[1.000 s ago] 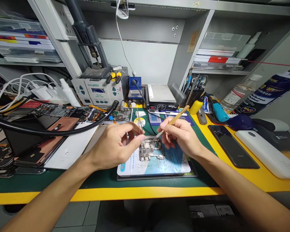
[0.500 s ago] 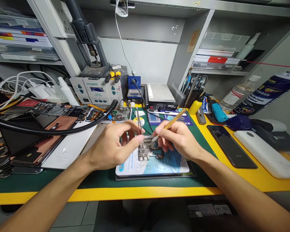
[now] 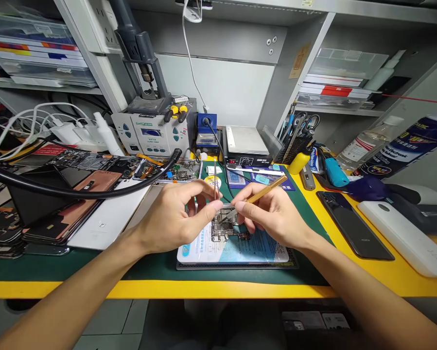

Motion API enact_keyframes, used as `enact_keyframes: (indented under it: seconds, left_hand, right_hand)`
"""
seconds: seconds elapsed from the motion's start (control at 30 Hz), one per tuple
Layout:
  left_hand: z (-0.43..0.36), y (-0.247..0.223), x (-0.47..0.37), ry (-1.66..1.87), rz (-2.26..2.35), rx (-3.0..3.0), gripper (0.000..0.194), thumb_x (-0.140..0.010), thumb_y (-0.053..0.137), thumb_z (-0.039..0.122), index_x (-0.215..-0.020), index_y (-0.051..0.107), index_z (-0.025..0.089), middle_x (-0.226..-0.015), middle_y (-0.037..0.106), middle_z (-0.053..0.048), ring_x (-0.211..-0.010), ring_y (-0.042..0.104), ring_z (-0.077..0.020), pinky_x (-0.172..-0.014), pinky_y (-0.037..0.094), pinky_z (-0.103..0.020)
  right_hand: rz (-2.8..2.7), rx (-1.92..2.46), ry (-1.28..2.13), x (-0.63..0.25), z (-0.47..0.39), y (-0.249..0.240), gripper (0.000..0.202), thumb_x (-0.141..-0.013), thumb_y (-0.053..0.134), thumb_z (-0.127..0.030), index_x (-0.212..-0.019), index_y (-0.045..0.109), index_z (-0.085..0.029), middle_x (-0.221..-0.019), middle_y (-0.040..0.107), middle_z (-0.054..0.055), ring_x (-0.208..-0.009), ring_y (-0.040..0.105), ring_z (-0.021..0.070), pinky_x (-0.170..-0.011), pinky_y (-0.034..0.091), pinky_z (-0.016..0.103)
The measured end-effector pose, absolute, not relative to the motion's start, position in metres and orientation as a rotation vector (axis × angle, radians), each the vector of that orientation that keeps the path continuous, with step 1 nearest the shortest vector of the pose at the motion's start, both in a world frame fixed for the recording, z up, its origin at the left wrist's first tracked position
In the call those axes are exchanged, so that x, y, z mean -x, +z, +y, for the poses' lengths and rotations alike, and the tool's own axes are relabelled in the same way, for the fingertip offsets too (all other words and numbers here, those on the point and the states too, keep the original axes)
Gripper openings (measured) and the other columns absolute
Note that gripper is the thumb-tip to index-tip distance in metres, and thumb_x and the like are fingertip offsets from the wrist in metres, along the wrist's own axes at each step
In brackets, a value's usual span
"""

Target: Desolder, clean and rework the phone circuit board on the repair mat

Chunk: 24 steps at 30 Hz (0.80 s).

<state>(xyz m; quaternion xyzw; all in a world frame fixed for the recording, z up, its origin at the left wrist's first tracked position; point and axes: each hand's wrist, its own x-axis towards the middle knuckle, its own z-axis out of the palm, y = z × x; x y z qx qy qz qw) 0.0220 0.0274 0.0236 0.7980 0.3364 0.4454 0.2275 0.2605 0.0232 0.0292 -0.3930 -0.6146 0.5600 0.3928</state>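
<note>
My left hand (image 3: pixel 183 214) is closed on metal tweezers (image 3: pixel 216 187), held nearly upright between thumb and fingers. A craft knife (image 3: pixel 264 192) with a gold-coloured handle slants through my right hand (image 3: pixel 272 211), pinched near its metal collar. Its thin blade points down and left over a bare phone circuit board (image 3: pixel 225 233); whether the tip touches cannot be told. The board lies flat below both hands, its upper part partly covered by my fingers. Under it is a white and blue printed pad (image 3: pixel 203 253), on a dark perforated base.
At the back stand a hot-air station (image 3: pixel 152 131) and a small heating plate (image 3: pixel 245 141). A black hose (image 3: pixel 87 194) crosses the left side over phone parts. On the right lie a black phone (image 3: pixel 353 223), a white device (image 3: pixel 404 238), a bottle and a spray can.
The knife has tipped lower, and its blade now reaches further left across the board. My left hand keeps its grip on the tweezers. The whole view has shifted slightly.
</note>
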Motion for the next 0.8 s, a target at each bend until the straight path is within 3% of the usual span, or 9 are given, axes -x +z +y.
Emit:
enact_keyframes:
  seconds: [0.17, 0.8]
  left_hand:
    - [0.0285, 0.0219, -0.0217, 1.246, 0.901, -2.245, 0.012, -0.100, 0.075, 0.025, -0.092, 0.079, 0.017, -0.083, 0.081, 0.003, -0.062, 0.068, -0.0078, -0.057, 0.053, -0.016]
    - [0.0286, 0.0182, -0.0193, 1.220, 0.927, -2.331, 0.017, -0.104, 0.074, 0.029, -0.093, 0.077, 0.017, -0.081, 0.080, 0.000, -0.062, 0.068, -0.0104, -0.055, 0.051, -0.019]
  right_hand:
    - [-1.574, 0.983, 1.381, -0.2580, 0.0212, 0.0269, 0.025, -0.084, 0.092, -0.031, -0.088, 0.073, -0.015, -0.069, 0.071, 0.002, -0.050, 0.056, 0.0107, -0.048, 0.047, 0.024]
    - [-1.674, 0.996, 1.275, -0.2562, 0.0187, 0.0231, 0.019, -0.089, 0.085, -0.031, -0.086, 0.072, -0.017, -0.069, 0.070, 0.003, -0.050, 0.056, 0.0128, -0.047, 0.043, 0.025]
